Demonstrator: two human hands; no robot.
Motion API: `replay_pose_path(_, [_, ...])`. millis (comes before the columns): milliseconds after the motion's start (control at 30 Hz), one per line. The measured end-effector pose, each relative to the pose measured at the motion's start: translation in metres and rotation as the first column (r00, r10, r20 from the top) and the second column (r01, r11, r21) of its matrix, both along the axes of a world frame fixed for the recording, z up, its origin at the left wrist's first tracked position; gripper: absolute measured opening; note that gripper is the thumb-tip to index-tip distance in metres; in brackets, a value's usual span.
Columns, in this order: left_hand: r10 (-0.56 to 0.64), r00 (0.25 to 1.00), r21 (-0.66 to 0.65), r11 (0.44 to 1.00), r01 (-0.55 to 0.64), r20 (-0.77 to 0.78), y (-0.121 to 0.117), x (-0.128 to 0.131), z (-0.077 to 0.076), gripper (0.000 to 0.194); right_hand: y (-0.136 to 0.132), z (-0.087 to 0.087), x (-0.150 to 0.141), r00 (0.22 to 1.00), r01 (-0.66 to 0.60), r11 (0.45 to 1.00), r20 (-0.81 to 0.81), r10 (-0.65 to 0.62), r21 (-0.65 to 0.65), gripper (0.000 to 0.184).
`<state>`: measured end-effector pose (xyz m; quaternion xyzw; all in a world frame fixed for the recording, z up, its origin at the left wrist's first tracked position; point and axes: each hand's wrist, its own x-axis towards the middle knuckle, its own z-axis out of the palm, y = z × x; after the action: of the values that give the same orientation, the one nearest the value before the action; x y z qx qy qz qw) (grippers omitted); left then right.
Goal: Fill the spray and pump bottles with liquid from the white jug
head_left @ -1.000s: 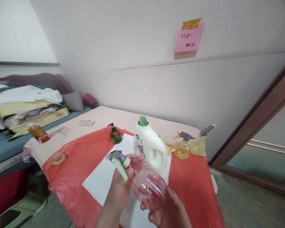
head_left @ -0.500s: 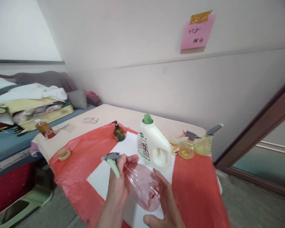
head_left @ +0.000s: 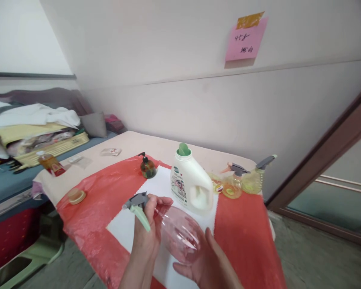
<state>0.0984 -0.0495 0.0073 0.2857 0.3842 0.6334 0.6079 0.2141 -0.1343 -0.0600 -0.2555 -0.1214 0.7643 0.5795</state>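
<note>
A clear pink spray bottle (head_left: 180, 230) with a grey and pale green trigger head (head_left: 138, 206) lies tilted in the air above the table, its head to the left. My left hand (head_left: 152, 220) is closed around its neck, just below the trigger. At the other end, my right hand (head_left: 206, 257) cups the rounded base, thumb below and fingers along the far side. Behind the bottle stands a white detergent jug (head_left: 186, 182) with its green spout (head_left: 183, 149) showing in the uncapped mouth.
Yellow spray bottles (head_left: 233, 186) stand at the right by the wall. A dark pump bottle (head_left: 148, 168) is left of the jug, and a round lid (head_left: 76, 196) lies on the red sheet (head_left: 102, 200). An amber bottle (head_left: 49, 162) is near the left edge.
My right hand has moved in against the base of the spray bottle. My left hand keeps its hold on the neck. The whole view has shifted slightly.
</note>
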Motion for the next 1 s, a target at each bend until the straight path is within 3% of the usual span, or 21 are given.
replay_pose_path(67, [-0.034, 0.999, 0.023, 0.999, 0.035, -0.030, -0.002, 0.001, -0.001, 0.028, -0.002, 0.002, 0.000, 0.994, -0.104, 0.994, -0.022, 0.104, -0.037, 0.071])
replay_pose_path(100, [-0.037, 0.999, 0.019, 0.999, 0.037, -0.038, -0.002, 0.001, -0.002, 0.027, -0.003, 0.002, -0.001, 0.997, -0.082, 0.996, 0.006, 0.082, -0.033, 0.071])
replay_pose_path(167, [-0.006, 1.000, -0.020, 1.000, 0.006, -0.019, -0.003, 0.001, -0.005, 0.027, -0.003, 0.003, -0.004, 0.982, 0.106, 0.993, 0.155, -0.112, 0.044, 0.077])
replay_pose_path(233, [0.056, 0.998, -0.064, 0.996, -0.054, 0.027, -0.002, 0.001, -0.009, 0.028, -0.003, 0.004, -0.009, 0.880, 0.285, 0.935, 0.328, -0.342, 0.210, 0.084])
replay_pose_path(300, [0.116, 0.992, -0.076, 0.991, -0.111, 0.058, -0.001, 0.001, -0.010, 0.027, -0.002, 0.004, -0.014, 0.761, 0.329, 0.877, 0.453, -0.465, 0.350, 0.080])
replay_pose_path(367, [0.139, 0.988, -0.064, 0.989, -0.135, 0.060, -0.001, -0.001, -0.008, 0.026, -0.002, 0.003, -0.017, 0.712, 0.321, 0.857, 0.495, -0.499, 0.402, 0.079])
replay_pose_path(433, [0.117, 0.992, -0.042, 0.992, -0.116, 0.040, -0.001, -0.003, -0.003, 0.026, -0.001, 0.000, -0.016, 0.771, 0.325, 0.879, 0.441, -0.459, 0.349, 0.083])
replay_pose_path(500, [0.072, 0.997, -0.003, 0.997, -0.072, 0.003, -0.001, -0.007, 0.001, 0.026, 0.000, -0.003, -0.013, 0.906, 0.260, 0.951, 0.300, -0.300, 0.166, 0.082])
replay_pose_path(567, [0.015, 0.998, 0.051, 0.999, -0.013, -0.056, -0.002, -0.010, 0.003, 0.026, 0.001, -0.004, -0.007, 0.989, 0.074, 0.997, 0.129, -0.072, -0.010, 0.075])
replay_pose_path(633, [-0.026, 0.992, 0.092, 0.995, 0.037, -0.122, -0.002, -0.011, 0.003, 0.025, 0.001, -0.003, -0.003, 0.996, -0.073, 0.996, 0.048, 0.076, -0.052, 0.070])
replay_pose_path(700, [-0.039, 0.985, 0.101, 0.993, 0.057, -0.169, -0.003, -0.012, 0.002, 0.025, 0.001, -0.001, -0.002, 0.998, -0.034, 0.999, 0.062, 0.033, 0.019, 0.064])
replay_pose_path(767, [-0.032, 0.984, 0.080, 0.996, 0.047, -0.175, -0.004, -0.010, 0.002, 0.027, 0.001, 0.002, -0.003, 0.993, 0.087, 0.993, 0.068, -0.092, 0.074, 0.068])
replay_pose_path(833, [-0.025, 0.986, 0.064, 0.997, 0.036, -0.165, -0.005, -0.007, 0.001, 0.028, 0.001, 0.004, -0.005, 0.990, 0.139, 0.990, 0.012, -0.140, 0.033, 0.070])
replay_pose_path(933, [-0.033, 0.985, 0.085, 0.995, 0.048, -0.169, -0.006, -0.003, -0.001, 0.027, 0.000, 0.001, -0.008, 0.995, -0.027, 0.995, -0.096, 0.018, -0.094, 0.065])
replay_pose_path(1000, [0.005, 0.983, 0.092, 0.996, 0.012, -0.182, -0.004, -0.003, -0.002, 0.027, -0.001, -0.004, -0.008, 0.992, -0.095, 0.990, -0.095, 0.085, -0.104, 0.066])
